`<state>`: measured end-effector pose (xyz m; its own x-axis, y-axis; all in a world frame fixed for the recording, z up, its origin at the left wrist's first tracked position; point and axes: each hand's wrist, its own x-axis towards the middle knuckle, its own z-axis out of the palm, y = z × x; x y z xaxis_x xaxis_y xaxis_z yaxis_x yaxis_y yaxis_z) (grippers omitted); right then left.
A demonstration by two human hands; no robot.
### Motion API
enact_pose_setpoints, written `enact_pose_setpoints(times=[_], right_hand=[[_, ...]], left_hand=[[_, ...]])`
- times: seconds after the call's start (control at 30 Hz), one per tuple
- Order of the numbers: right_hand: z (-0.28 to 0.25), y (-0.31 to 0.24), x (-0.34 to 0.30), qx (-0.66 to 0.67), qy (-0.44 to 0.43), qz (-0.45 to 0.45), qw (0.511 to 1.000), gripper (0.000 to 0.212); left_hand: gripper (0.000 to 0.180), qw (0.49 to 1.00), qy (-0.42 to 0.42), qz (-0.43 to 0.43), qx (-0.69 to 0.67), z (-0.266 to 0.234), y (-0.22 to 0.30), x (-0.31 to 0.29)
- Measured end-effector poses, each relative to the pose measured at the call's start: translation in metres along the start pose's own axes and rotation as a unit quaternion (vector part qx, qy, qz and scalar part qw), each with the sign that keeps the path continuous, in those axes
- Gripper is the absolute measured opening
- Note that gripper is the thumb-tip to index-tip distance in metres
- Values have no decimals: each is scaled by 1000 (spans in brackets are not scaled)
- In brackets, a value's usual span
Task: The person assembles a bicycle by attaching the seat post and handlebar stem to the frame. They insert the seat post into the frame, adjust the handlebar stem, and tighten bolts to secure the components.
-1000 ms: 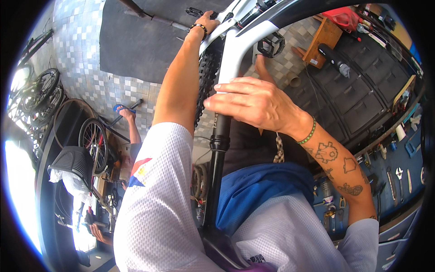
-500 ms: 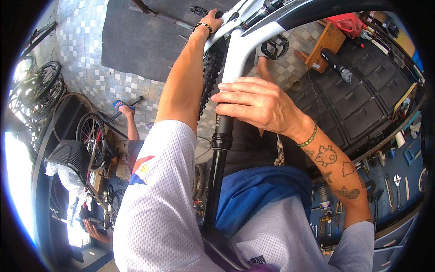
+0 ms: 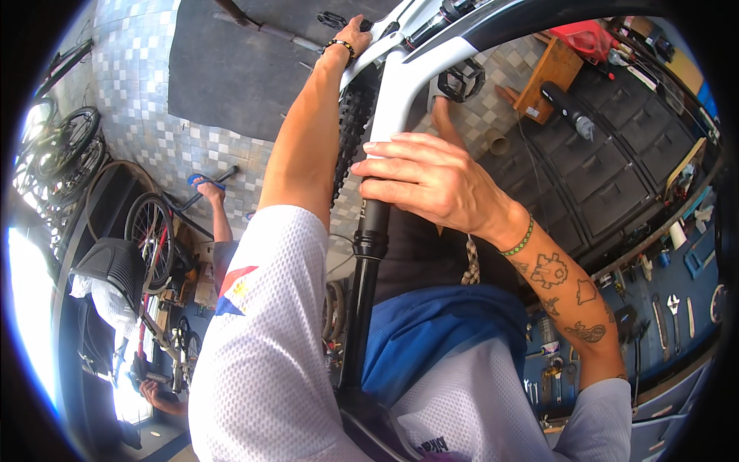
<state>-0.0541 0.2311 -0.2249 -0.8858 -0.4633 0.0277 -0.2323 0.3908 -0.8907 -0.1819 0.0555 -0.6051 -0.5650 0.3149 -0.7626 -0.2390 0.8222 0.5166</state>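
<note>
A white and black bicycle frame (image 3: 396,96) slants up from the middle. My right hand (image 3: 431,177) lies across the top of its seat tube, fingers laid over the tube where the black seatpost (image 3: 360,308) enters; its thumb is hidden. The post runs down to a black saddle (image 3: 366,416) against my shirt. Farther off, my left hand (image 3: 354,38) is closed on a black flat pedal (image 3: 332,21) beyond the rear stays; some of its fingers are hidden. Beside my left forearm stands the knobby rear tire (image 3: 354,127). Another black pedal (image 3: 462,80) shows on the right.
A dark mat (image 3: 231,85) covers part of the tiled floor. Black drawers (image 3: 616,162) and a wall of hand tools (image 3: 670,308) flank me on the right. At left are other bicycles (image 3: 73,150), another person's foot in a blue sandal (image 3: 206,183), and that person's hand (image 3: 159,398).
The whole view has shifted slightly, moving most things a little left. Both my hands keep their places on the bicycle. The other person's hand at lower left has changed its pose.
</note>
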Motion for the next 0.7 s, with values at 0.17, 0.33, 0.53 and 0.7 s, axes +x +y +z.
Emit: enact_pose_setpoints(times=[0.17,0.33,0.53,0.7], right_hand=[[0,-2,2,-21,-19,-2,1000,24],[5,-4,-2,-18,-12,-2,1000,24],[1,-5,1,-8,-20,-13,1000,24],[1,-3,5,-5,-18,-7,1000,24]], left_hand=[[84,1000,-13,-10,7,-4,2,-1],[85,1000,-9,-10,9,-1,-2,-1],[86,1000,0,3,11,0,-5,2],[85,1000,-6,-12,16,1,-7,5]])
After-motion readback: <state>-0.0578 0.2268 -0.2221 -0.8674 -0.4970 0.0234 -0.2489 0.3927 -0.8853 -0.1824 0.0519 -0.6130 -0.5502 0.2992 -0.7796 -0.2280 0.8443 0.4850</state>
